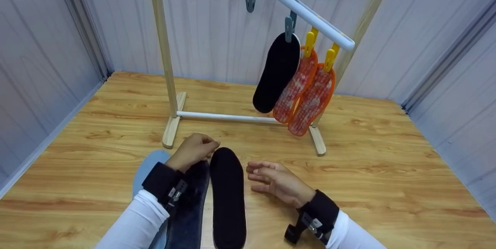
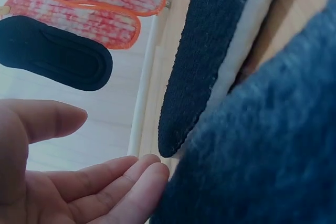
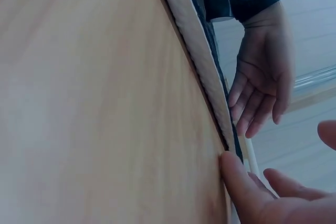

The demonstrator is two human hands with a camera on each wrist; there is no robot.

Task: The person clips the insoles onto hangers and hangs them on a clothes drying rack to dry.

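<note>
Black insole lay flat on the wooden table, fleece side up, toe toward the drying rack, just beside a dark blue insole on its left. Left hand sat at the toe, fingers straight and loosely apart, gripping nothing. Right hand hovered beside the right edge, fingers relaxed, thumb touching the rim. Looked light, soft, floppy; likely best pinched at the toe or heel edge. 3 insoles hung clipped on the rack.
</note>
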